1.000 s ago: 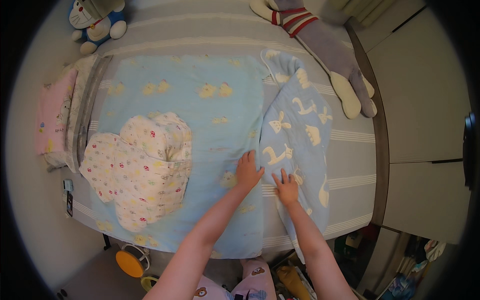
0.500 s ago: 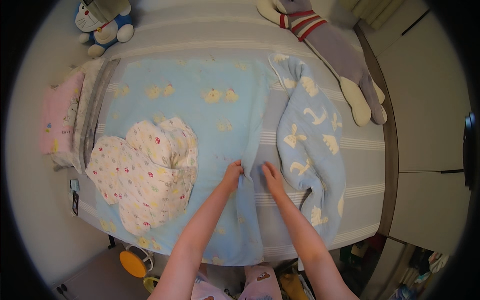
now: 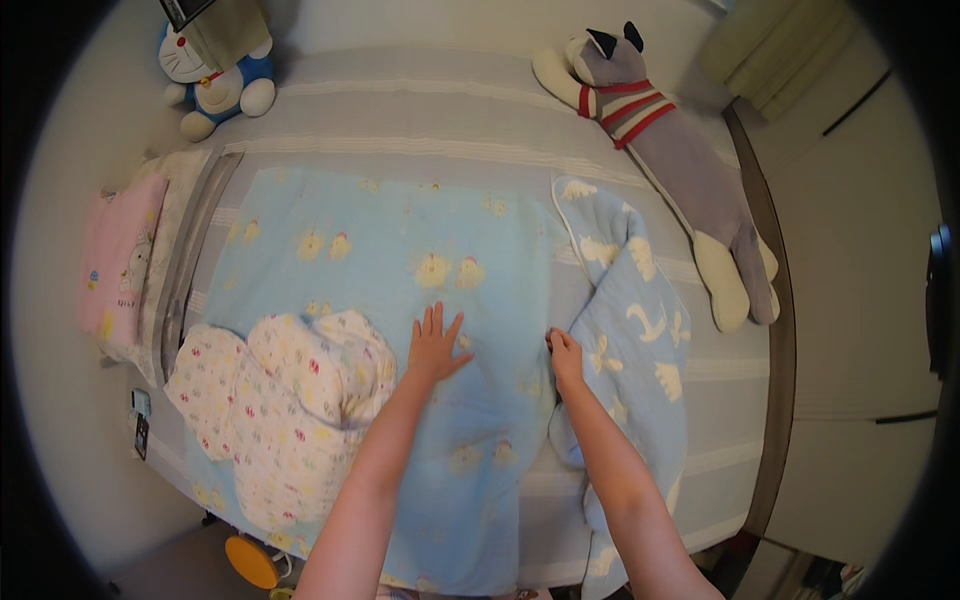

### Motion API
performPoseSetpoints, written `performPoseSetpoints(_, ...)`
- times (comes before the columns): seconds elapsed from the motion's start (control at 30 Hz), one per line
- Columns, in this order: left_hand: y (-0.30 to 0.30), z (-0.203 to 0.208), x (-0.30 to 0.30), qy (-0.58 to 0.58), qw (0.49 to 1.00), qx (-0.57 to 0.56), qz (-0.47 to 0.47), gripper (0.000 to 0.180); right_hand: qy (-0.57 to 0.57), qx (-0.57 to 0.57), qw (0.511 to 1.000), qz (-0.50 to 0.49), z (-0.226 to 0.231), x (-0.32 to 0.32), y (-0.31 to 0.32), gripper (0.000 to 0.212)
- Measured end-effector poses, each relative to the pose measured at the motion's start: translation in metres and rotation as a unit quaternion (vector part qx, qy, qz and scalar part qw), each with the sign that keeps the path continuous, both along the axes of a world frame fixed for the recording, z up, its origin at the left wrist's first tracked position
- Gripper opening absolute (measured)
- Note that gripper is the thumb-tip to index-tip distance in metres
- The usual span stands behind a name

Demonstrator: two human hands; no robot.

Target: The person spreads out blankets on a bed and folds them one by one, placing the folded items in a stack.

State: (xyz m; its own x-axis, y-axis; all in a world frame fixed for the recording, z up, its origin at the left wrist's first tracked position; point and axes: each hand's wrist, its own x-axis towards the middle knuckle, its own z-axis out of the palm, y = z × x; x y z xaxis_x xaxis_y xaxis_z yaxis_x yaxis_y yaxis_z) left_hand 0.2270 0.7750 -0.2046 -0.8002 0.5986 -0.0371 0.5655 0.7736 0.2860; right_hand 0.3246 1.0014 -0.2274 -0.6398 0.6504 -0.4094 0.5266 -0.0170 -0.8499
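A light-blue sheet (image 3: 390,215) printed with yellow chicks lies spread over the bed. My left hand (image 3: 435,350) rests flat on its middle, fingers spread and holding nothing. At the sheet's right edge my right hand (image 3: 564,358) is closed, thumb and fingers pinching that edge. Just right of this hand lies a rumpled blue quilt (image 3: 650,345) with white animal shapes, partly covered by my right forearm. Left of my left forearm, a crumpled white cloth (image 3: 290,420) with small coloured prints sits on the sheet.
The bed has a grey striped cover (image 3: 420,110). A long grey plush toy (image 3: 690,180) lies at the far right, and a blue-and-white plush (image 3: 215,90) sits at the far left. A pink pillow (image 3: 125,260) is by the left wall. An orange stool (image 3: 250,562) stands below the near edge.
My left hand has let go of the sheet's folded edge and moved left, flattening out. My right hand has closed on the edge. The fold is now opened out to the right.
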Motion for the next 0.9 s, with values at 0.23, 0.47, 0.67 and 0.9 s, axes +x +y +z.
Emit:
performPoseSetpoints(0.23, 0.014, -0.011, -0.044, 0.012, 0.999, 0.007, -0.038, 0.065, 0.12, -0.129, 0.975, -0.138, -0.039, -0.142, 0.071, 0.024)
performPoseSetpoints(0.47, 0.033, 0.007, -0.095, -0.164, 0.985, -0.057, 0.008, 0.069, 0.137, -0.156, 0.941, -0.266, -0.006, -0.191, 0.166, 0.01)
performPoseSetpoints(0.67, 0.047, 0.009, -0.099, -0.186, 0.979, -0.085, -0.002, 0.075, 0.155, 0.074, 0.971, -0.168, -0.026, -0.18, 0.165, 0.039)
performPoseSetpoints(0.9, 0.047, 0.006, -0.092, -0.165, 0.982, -0.092, 0.03, 0.081, 0.161, 0.377, 0.902, 0.136, 0.031, -0.051, -0.033, 0.053)
